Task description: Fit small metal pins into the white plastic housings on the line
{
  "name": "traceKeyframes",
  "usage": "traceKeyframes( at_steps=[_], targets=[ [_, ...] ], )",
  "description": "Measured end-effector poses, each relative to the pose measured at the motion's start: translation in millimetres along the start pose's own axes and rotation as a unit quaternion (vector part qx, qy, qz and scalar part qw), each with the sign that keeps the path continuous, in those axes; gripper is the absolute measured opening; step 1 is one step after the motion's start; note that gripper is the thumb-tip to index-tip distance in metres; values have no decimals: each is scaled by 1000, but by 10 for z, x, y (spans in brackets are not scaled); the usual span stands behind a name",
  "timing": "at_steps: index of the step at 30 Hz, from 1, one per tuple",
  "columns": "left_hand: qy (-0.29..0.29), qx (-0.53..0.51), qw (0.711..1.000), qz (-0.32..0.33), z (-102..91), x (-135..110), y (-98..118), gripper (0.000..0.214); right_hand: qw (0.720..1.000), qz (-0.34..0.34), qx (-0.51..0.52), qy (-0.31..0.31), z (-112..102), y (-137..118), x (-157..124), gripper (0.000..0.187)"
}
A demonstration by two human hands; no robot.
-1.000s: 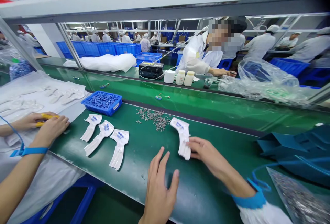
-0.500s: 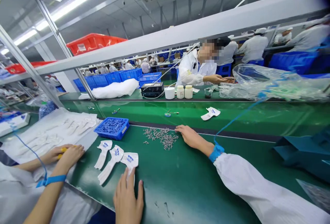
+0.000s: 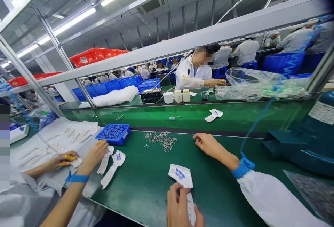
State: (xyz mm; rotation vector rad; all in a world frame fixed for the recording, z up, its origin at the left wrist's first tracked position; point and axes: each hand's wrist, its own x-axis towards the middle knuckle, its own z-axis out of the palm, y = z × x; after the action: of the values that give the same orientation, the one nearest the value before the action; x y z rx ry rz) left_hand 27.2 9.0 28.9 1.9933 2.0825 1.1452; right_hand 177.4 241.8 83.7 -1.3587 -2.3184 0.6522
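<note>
My left hand (image 3: pixel 180 206) is closed on a white plastic handle shell (image 3: pixel 180 174) with blue pieces in its wide end, low over the green table. Curled fingers bring my right hand (image 3: pixel 208 146) to a pinch just right of a scattered pile of small metal screws (image 3: pixel 163 140). Whatever is between those fingertips is too small to make out. Two more white shells, one nearer me (image 3: pixel 113 169) and one partly covered by a co-worker's hand (image 3: pixel 105 161), lie on the left. Beyond them stands a blue tray (image 3: pixel 122 136) of small blue parts.
A co-worker's hands (image 3: pixel 95 155) work at the left, one holding a white piece. Along the back runs a green belt (image 3: pixel 146 115) carrying another white shell (image 3: pixel 214 115). A dark teal machine (image 3: pixel 294 147) and a clear bag (image 3: pixel 310 192) occupy the right.
My left hand has moved right, taking one white shell away from the group. My right hand has shifted right from the screws, its fingers now curled. The co-worker's hand has reached toward the shells.
</note>
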Motion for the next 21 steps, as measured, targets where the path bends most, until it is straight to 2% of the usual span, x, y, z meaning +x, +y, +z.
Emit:
traceKeyframes(
  at_steps=[3, 5, 7, 9, 12, 15, 19, 21],
  targets=[
    [-51, -22, 998, -18, 120, 96, 354, 48, 994, 20, 103, -30, -97, -15, -449, 27],
    [-62, -49, 997, -12, 129, 141, 483, 48, 967, 39, 244, -68, -138, -67, -780, 35],
    [-62, -87, 994, 4, 82, 166, 535, 46, 921, 55, 367, -121, -168, -145, -1074, 42],
    [-70, -128, 989, 25, 6, 180, 536, 37, 884, 65, 430, -172, -192, -228, -1284, 47],
    [-99, -167, 980, 52, -86, 195, 511, 22, 853, 71, 474, -210, -204, -317, -1410, 48],
    [-89, -180, 978, 51, -110, 203, 502, 16, 850, 74, 477, -213, -173, -344, -1394, 48],
    [-17, -164, 986, 21, -81, 198, 501, 11, 887, 88, 410, -192, -83, -363, -1352, 30],
    [11, -137, 990, 17, -64, 189, 494, 12, 904, 78, 376, -189, -34, -379, -1348, 31]
  ],
)
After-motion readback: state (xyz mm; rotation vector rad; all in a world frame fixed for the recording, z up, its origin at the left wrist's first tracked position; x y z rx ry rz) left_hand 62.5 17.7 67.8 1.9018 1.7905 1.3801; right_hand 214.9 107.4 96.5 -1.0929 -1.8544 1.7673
